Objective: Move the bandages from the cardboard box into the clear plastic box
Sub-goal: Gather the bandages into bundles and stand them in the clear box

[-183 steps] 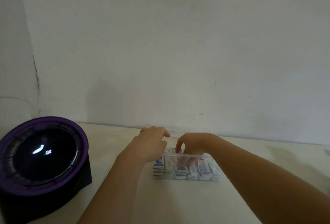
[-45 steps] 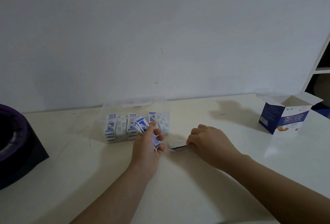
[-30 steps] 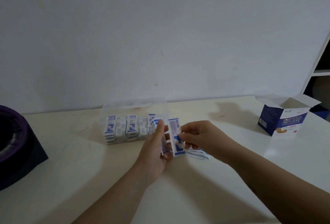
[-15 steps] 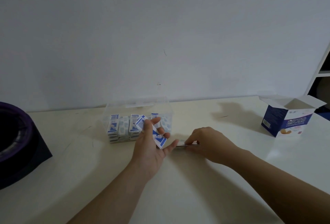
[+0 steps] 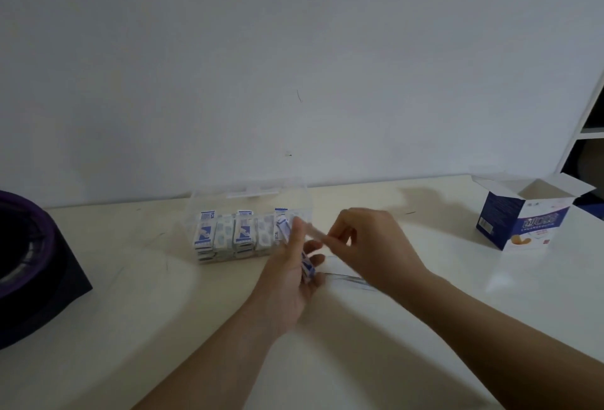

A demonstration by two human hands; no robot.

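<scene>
Currently bandages (image 5: 307,267) sit gripped between left hand (image 5: 287,285) fingers (image 5: 317,259)

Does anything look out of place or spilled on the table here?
Yes: a few loose bandages lie on the table under the right hand, outside both the clear plastic box and the open cardboard box. Nothing looks damaged.

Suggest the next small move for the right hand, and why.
Probably slide the pinched bandage onto the stack the left hand holds: the right hand has it right beside that stack, and more bandages lie loose on the table.
</scene>
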